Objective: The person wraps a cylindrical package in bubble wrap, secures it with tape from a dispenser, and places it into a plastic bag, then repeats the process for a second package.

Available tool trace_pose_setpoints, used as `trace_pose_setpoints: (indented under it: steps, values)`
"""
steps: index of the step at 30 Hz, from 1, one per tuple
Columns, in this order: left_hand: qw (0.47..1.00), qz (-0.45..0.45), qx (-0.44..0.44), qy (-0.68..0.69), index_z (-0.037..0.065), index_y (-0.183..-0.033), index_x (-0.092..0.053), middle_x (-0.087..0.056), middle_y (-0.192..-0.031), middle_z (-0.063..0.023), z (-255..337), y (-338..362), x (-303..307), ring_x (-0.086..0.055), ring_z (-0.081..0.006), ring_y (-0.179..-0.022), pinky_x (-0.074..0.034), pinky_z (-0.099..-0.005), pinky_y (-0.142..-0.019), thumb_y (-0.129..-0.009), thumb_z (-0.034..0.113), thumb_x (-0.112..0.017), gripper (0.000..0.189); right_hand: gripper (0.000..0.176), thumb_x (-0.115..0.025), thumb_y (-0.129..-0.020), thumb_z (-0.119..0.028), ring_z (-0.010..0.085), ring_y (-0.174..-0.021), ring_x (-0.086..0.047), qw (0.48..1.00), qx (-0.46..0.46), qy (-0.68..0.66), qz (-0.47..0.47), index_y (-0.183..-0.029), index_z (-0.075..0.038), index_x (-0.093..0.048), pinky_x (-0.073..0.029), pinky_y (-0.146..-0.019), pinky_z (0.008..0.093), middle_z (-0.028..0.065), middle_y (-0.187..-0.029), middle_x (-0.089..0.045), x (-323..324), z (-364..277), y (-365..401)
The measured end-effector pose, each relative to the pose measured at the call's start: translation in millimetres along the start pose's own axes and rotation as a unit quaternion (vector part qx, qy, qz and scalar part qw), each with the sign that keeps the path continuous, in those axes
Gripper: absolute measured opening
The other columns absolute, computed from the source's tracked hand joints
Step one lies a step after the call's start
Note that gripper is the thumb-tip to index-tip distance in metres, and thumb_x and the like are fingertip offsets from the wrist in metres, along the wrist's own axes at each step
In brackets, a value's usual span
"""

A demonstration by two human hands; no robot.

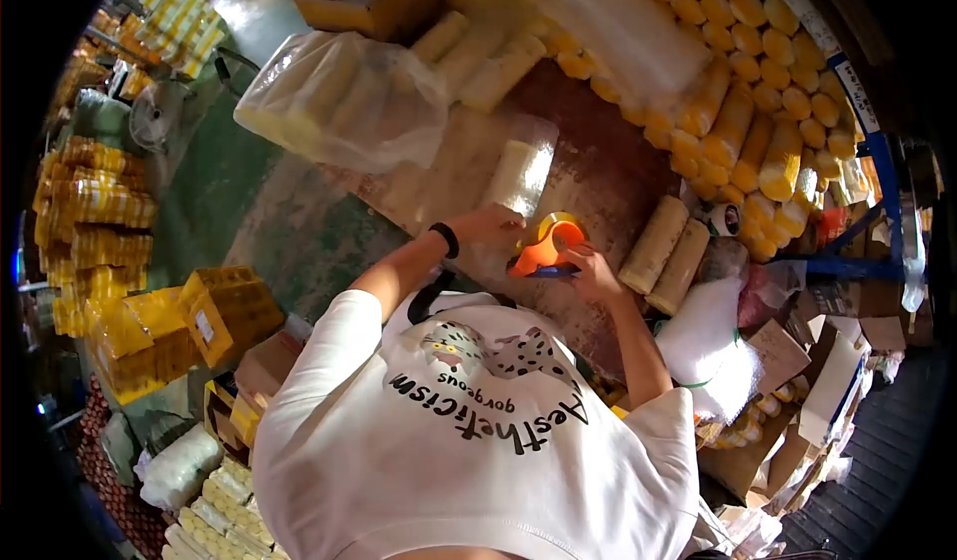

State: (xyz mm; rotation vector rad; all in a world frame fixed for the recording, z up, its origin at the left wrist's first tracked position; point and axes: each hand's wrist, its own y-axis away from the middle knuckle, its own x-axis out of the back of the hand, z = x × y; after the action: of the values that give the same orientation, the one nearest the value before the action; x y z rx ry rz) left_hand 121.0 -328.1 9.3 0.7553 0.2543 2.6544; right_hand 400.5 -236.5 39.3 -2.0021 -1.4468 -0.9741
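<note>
My right hand is closed around an orange tape dispenser, which carries a roll of yellowish tape and has a dark blue lower part. To its left, my left hand, with a black band at the wrist, has its fingers curled together at the near end of a pale roll wrapped in shiny clear plastic. What those fingers pinch, if anything, is too small to make out. The wrapped roll lies on a brown, worn work surface.
A large clear plastic bag of rolls lies ahead on the left, near an open cardboard box. Stacked yellow rolls fill the right. Two pale rolls lie right of my right hand. Yellow-taped boxes stand at left.
</note>
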Motion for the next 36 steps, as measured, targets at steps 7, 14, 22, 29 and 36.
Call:
trace_pose_setpoints:
  steps: [7, 14, 22, 29, 36]
  values:
    - [0.992, -0.053, -0.104, 0.052, 0.007, -0.1, -0.065, -0.06, -0.114, -0.0121, 0.0, 12.0, 16.1, -0.053, -0.0234, -0.109, -0.045, -0.0338, -0.088, -0.077, 0.007, -0.057, 0.025, 0.044, -0.074, -0.064, -0.008, 0.0299, -0.094, -0.059, 0.998, 0.048, -0.015, -0.028, -0.107, -0.011, -0.065, -0.044, -0.088, 0.0408, 0.012, -0.095, -0.065, 6.9, -7.6, -19.9]
    - [0.946, -0.006, -0.122, 0.299, 0.004, -0.085, -0.06, -0.061, -0.092, -0.0076, -30.2, 2.6, -2.9, -0.055, -0.0154, -0.09, -0.047, -0.0304, -0.077, -0.084, 0.009, -0.051, 0.01, 0.042, -0.076, -0.065, -0.015, 0.031, -0.088, -0.061, 0.994, -0.054, -0.058, -0.079, -0.104, -0.006, -0.063, -0.048, -0.078, 0.0386, 0.0143, -0.093, -0.065, 19.4, -13.5, -22.0]
    - [0.988, 0.032, -0.034, 0.145, 0.003, -0.081, -0.052, -0.057, -0.077, -0.0053, -25.0, 2.3, 6.7, -0.052, -0.0139, -0.074, -0.043, -0.0315, -0.067, -0.082, 0.009, -0.051, 0.006, 0.066, -0.073, -0.07, -0.04, 0.0303, -0.085, -0.064, 0.967, -0.188, -0.036, -0.171, -0.125, -0.008, -0.056, -0.049, -0.078, 0.0397, 0.0164, -0.094, -0.066, 29.5, -16.3, -40.4]
    - [0.996, 0.043, -0.006, 0.078, 0.003, -0.084, -0.048, -0.052, -0.073, -0.0055, -15.8, 8.5, 12.5, -0.049, -0.0159, -0.07, -0.041, -0.0338, -0.063, -0.082, 0.008, -0.053, 0.007, 0.076, -0.069, -0.07, -0.06, 0.0249, -0.072, -0.066, 0.959, -0.235, -0.019, -0.158, -0.123, -0.006, -0.059, -0.053, -0.07, 0.0374, 0.0157, -0.077, -0.067, 31.4, -25.2, -58.8]
    - [0.994, 0.105, -0.005, -0.02, 0.002, -0.079, -0.049, -0.054, -0.069, -0.014, -17.2, 1.1, 8.9, -0.051, -0.0238, -0.063, -0.041, -0.0369, -0.059, -0.079, 0.015, -0.057, 0.016, 0.072, -0.073, -0.07, -0.056, 0.0236, -0.071, -0.066, 0.967, -0.222, -0.027, -0.121, -0.117, -0.003, -0.063, -0.053, -0.069, 0.0364, 0.0155, -0.076, -0.067, 19.6, -15.7, -63.8]
